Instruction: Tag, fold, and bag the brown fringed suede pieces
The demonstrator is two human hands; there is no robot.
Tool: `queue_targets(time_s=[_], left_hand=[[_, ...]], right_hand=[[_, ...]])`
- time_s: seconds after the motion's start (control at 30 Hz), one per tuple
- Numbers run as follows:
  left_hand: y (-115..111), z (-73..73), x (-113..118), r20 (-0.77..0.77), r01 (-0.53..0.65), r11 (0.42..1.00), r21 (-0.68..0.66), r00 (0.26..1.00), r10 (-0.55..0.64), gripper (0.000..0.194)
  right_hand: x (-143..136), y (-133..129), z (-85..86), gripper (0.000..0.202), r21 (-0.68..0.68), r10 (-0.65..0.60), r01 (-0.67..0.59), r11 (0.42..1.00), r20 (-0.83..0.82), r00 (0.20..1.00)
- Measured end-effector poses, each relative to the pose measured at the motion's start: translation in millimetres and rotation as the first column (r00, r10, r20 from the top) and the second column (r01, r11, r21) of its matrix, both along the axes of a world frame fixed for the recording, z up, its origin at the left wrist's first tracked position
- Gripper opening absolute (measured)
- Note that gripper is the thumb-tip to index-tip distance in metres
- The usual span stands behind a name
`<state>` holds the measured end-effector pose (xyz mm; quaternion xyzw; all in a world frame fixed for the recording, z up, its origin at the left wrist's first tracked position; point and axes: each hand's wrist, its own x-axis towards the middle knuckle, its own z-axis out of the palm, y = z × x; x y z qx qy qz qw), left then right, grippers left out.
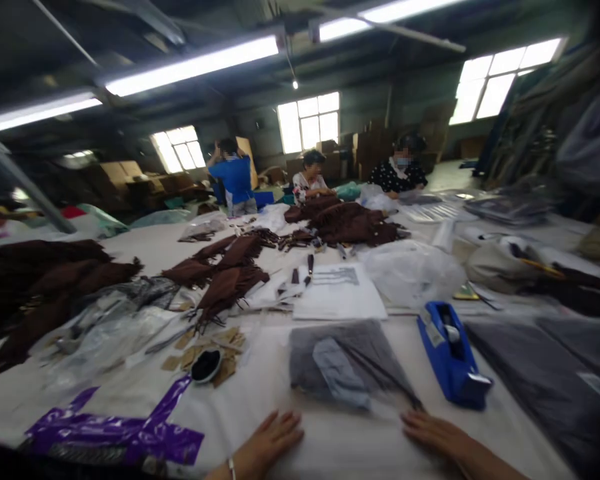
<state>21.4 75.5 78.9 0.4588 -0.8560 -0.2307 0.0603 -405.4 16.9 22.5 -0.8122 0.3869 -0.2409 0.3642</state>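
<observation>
A grey folded fabric piece [300,363] with a lighter blue-grey patch lies in front of me, seemingly inside a clear plastic bag [350,433]. Flat near the bag's left side rests my left hand [273,443], fingers stretched out, with a bracelet at the wrist. My right hand [433,433] is on the other side, fingers extended at the bag's right edge, by the end of a dark strip. Neither hand grips anything. Blur softens the bag's outline.
A blue tape dispenser [453,353] stands right, beside dark packed pieces [540,380]. Leftward are a purple plastic bag [115,433], a small bowl [206,367] and tan tags [230,343]. Brown fringed scarves [235,280] lie farther back. Several people work beyond the table.
</observation>
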Motion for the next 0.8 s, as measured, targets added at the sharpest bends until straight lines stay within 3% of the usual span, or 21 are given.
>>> queue_targets(time_s=[0.07, 0.17, 0.27, 0.33, 0.4, 0.47, 0.57, 0.63, 0.7, 0.8], left_hand=[[-2, -7.7, 8, -0.041, 0.02, 1.0, -0.019, 0.999, -0.021, 0.057], [-8, -15.8, 20, -0.081, 0.035, 0.999, -0.033, 0.996, -0.037, 0.043], [-13, -26.0, 19, -0.209, -0.185, 0.98, -0.068, 0.964, 0.167, 0.029], [-17, -35.2, 10, -0.315, -0.427, 0.901, -0.077, 0.868, 0.385, 0.032], [-22, -43.9, -1, -0.38, -0.601, 0.793, -0.098, 0.759, 0.529, 0.039], [-27, -49.6, -8, -0.423, -0.695, 0.695, -0.184, 0.694, 0.583, 0.044], [-34, -51.2, -7, -0.421, -0.731, 0.596, -0.333, 0.681, 0.6, 0.045], [-34, -48.8, 1, -0.357, -0.699, 0.594, -0.398, 0.714, 0.602, 0.043], [-31, -44.6, 11, -0.249, -0.652, 0.623, -0.432, 0.751, 0.612, 0.039], [-25, -35.0, 20, -0.018, -0.644, 0.678, -0.353, 0.73, 0.683, 0.03]], right_hand=[[-9, -1, 0.3, 0.068, 0.076, 0.137, -0.132, 0.988, -0.065, 0.988], [-13, -6, 4.5, 0.077, 0.083, 0.206, -0.196, 0.977, -0.138, 0.969], [-12, -8, -1.8, 0.07, 0.05, 0.14, -0.134, 0.99, -0.146, 0.979], [-9, -10, -16.4, 0.056, 0.002, 0.038, -0.038, 0.999, -0.11, 0.993], [-3, -12, -34.9, 0.039, -0.075, -0.102, 0.099, 0.992, -0.029, 0.994], [6, -12, -50.4, 0.032, -0.152, -0.247, 0.255, 0.955, 0.075, 0.966], [25, -6, -57.6, 0.031, -0.207, -0.402, 0.435, 0.876, 0.185, 0.897], [40, -2, -51.0, 0.034, -0.183, -0.438, 0.465, 0.866, 0.17, 0.883], [54, -2, -39.1, 0.036, -0.102, -0.455, 0.458, 0.883, 0.053, 0.889], [69, -8, -21.8, 0.038, 0.005, -0.454, 0.462, 0.887, -0.181, 0.873]])
